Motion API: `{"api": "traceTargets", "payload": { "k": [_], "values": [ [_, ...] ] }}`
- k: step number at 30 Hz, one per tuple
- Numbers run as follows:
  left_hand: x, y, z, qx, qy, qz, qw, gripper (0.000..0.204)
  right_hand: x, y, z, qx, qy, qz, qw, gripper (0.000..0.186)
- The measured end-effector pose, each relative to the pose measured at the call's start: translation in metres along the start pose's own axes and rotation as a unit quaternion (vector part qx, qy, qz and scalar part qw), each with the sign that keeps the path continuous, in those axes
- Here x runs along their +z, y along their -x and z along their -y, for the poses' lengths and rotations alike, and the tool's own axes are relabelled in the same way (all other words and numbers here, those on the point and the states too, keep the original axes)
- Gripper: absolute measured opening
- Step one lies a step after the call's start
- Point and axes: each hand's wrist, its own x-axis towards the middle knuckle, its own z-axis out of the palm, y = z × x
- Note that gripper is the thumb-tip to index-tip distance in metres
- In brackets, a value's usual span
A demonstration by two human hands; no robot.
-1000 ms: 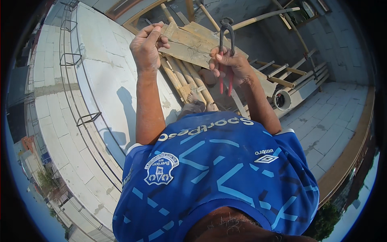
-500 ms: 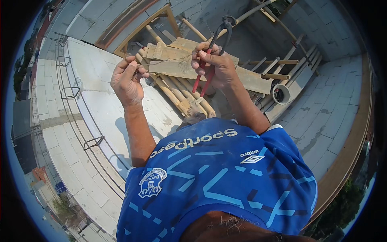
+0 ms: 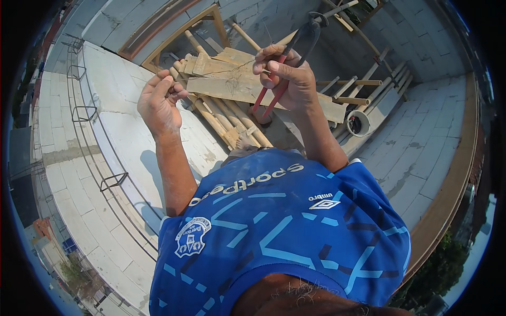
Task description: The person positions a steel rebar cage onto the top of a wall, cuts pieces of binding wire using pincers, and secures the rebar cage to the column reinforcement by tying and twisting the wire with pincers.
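My left hand (image 3: 161, 105) is raised left of centre with thumb and fingers pinched together; what they hold, if anything, is too fine to make out. My right hand (image 3: 292, 81), higher and to the right, grips long dark-jawed pincers (image 3: 308, 32) by their red handles, jaws pointing up. A faint thin strand, apparently wire, rises by the right fingertips. Below and beyond both hands lie rough wooden boards (image 3: 219, 85) on bamboo poles (image 3: 224, 121).
A white block wall (image 3: 84, 195) with a rebar frame (image 3: 114, 179) runs along my left, dropping to rooftops outside. A bucket (image 3: 368, 122) sits among poles and planks at right, beside another block wall (image 3: 421, 147). My bare foot (image 3: 243, 141) shows below.
The view has shifted. Compared with a second ago, my left hand sits lower and further left in view; my right hand and pincers are higher, the pincers tilted rightward.
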Motion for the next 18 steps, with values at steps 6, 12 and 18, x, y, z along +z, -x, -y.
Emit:
{"api": "traceTargets", "payload": {
  "k": [6,12,18],
  "values": [
    [-0.002,0.003,-0.002,0.016,-0.007,0.012,1.000,0.019,0.004,-0.005,-0.002,-0.008,-0.004,-0.049,0.999,0.016],
    [-0.021,0.003,-0.006,0.074,0.103,0.226,0.966,0.012,-0.004,-0.007,0.004,-0.012,-0.077,-0.045,0.996,0.018],
    [-0.027,-0.003,-0.008,0.073,0.163,0.421,0.889,0.018,-0.004,-0.011,0.008,0.012,-0.131,-0.074,0.989,0.017]
  ]
}}
